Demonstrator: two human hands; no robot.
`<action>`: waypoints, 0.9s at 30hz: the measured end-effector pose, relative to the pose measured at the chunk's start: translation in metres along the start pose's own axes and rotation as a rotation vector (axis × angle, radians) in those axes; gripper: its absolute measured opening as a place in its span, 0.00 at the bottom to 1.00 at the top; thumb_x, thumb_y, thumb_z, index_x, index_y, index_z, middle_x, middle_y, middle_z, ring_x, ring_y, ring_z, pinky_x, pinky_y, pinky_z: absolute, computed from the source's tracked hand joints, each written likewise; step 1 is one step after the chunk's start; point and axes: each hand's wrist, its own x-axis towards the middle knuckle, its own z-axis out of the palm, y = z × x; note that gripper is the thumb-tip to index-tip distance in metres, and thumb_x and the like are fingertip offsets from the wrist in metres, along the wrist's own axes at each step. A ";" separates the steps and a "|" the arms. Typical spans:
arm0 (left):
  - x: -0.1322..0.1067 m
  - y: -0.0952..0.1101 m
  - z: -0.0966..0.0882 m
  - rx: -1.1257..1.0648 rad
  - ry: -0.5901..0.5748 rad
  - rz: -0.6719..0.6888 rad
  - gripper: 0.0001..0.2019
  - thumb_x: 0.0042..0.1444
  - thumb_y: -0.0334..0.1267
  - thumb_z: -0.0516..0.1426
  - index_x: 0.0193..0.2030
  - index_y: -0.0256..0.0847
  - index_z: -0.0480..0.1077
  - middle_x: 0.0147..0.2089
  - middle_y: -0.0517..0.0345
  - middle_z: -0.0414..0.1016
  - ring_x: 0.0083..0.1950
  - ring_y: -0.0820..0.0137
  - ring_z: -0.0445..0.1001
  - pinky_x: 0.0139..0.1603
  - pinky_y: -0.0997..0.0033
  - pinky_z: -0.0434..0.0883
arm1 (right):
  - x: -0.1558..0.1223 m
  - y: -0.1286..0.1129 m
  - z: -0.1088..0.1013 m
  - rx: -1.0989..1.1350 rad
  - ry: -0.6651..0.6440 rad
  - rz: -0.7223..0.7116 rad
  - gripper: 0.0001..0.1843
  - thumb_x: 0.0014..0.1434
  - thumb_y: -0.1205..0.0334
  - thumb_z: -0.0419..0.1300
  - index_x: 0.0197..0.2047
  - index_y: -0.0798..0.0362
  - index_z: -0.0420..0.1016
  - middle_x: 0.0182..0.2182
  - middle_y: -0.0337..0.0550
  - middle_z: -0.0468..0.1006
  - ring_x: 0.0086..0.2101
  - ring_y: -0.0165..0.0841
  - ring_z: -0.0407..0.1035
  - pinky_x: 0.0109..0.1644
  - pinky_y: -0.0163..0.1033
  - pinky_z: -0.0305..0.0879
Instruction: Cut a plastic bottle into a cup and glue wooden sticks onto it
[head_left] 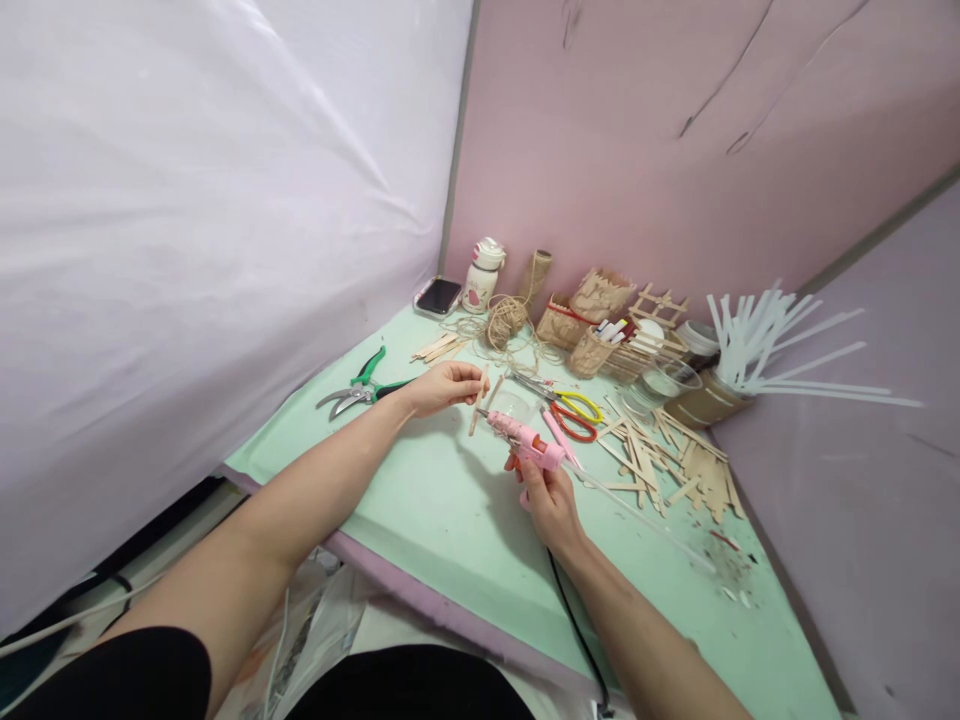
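My left hand point(442, 386) pinches a thin wooden craft stick point(477, 403) that hangs tilted just above the green table point(420, 500). A second stick point(494, 391) lies right beside it. My right hand point(546, 498) is wrapped round the grip of a pink hot glue gun point(525, 440). The gun's nozzle points left and almost touches the stick. Its black cord point(574, 625) runs down past my right forearm.
Green-handled cutters point(358, 388) lie left of my hands. Scissors with red and yellow handles point(574, 412) and a heap of wooden sticks point(675, 465) lie to the right. Twine, a bottle, a phone, small baskets and a jar of white glue sticks point(765, 345) line the back wall.
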 end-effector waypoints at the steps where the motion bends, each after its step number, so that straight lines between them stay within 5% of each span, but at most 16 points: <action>1: 0.000 0.000 -0.001 -0.006 0.006 0.005 0.17 0.43 0.45 0.67 0.32 0.32 0.73 0.29 0.59 0.71 0.28 0.80 0.65 0.31 0.77 0.62 | 0.000 0.000 0.000 -0.008 -0.010 0.000 0.25 0.62 0.40 0.48 0.33 0.53 0.71 0.20 0.35 0.62 0.18 0.27 0.57 0.21 0.33 0.55; 16: 0.001 0.001 0.000 -0.030 0.065 0.025 0.18 0.42 0.45 0.68 0.32 0.32 0.73 0.29 0.58 0.71 0.28 0.80 0.65 0.31 0.78 0.62 | 0.001 0.000 0.000 0.000 0.069 -0.027 0.18 0.60 0.46 0.54 0.34 0.54 0.70 0.23 0.37 0.64 0.22 0.27 0.56 0.24 0.34 0.55; 21: -0.002 0.001 0.026 -0.034 0.102 0.072 0.19 0.43 0.47 0.67 0.33 0.32 0.73 0.28 0.58 0.72 0.27 0.79 0.67 0.31 0.76 0.66 | 0.007 -0.014 -0.001 -0.008 0.266 -0.014 0.11 0.55 0.54 0.60 0.31 0.52 0.67 0.25 0.37 0.68 0.26 0.30 0.61 0.31 0.36 0.62; 27: -0.012 -0.002 0.064 0.063 0.045 0.114 0.15 0.47 0.45 0.64 0.35 0.33 0.73 0.28 0.58 0.73 0.27 0.77 0.69 0.31 0.74 0.69 | 0.010 -0.012 -0.001 -0.063 0.342 -0.009 0.10 0.55 0.54 0.59 0.33 0.53 0.70 0.31 0.42 0.73 0.33 0.33 0.67 0.40 0.39 0.65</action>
